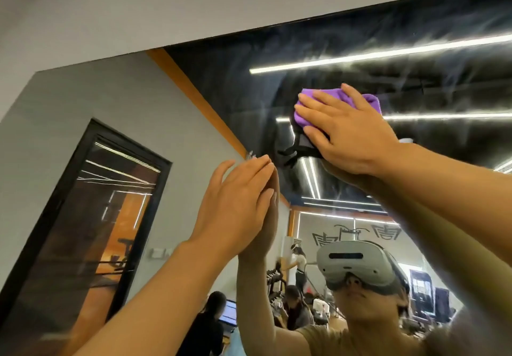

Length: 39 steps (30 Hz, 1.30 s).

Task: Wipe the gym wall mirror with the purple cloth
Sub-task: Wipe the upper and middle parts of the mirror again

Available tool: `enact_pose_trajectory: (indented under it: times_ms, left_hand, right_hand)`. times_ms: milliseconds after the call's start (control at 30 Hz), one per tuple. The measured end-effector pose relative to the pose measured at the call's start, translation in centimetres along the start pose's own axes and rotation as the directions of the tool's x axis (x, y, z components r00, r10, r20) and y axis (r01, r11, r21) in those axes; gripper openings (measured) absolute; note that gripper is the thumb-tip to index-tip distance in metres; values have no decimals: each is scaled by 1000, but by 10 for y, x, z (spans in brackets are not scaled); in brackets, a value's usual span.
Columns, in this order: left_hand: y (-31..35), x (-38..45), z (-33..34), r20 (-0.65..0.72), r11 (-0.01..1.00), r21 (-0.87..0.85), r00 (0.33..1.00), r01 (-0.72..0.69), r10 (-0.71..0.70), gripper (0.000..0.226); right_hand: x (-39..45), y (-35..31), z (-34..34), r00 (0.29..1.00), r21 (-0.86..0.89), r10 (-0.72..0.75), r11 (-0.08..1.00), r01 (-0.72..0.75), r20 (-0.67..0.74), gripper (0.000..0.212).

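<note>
The wall mirror (360,45) carried streaks across its upper glass. The purple cloth (306,117) lay flat against it under the right hand (349,131); the left hand (238,206) rested with straight fingers on the glass.

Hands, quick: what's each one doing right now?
Left hand: open, straight fingers flat against the wall mirror, holding nothing.
Right hand: open, fingers spread, pressing the purple cloth to the glass.

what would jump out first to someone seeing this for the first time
The purple cloth stands out, pressed high on the smeared mirror under the flat right hand. Lower left, the left hand rests open against the glass, meeting its reflection.
</note>
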<state>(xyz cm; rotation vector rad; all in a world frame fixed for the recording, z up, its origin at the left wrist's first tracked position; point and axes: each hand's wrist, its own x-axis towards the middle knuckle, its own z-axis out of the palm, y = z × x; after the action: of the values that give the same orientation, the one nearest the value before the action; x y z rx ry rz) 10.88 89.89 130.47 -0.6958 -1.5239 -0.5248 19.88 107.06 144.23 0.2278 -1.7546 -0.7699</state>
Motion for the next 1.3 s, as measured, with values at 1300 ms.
enact_pose_trajectory:
  times_ms: [1300]
  left_hand:
    - [-26,-9,-3,130,936,-351,989,-25,76,55]
  right_hand:
    - [-122,-101,21,956,16,-262,965,262,131,50]
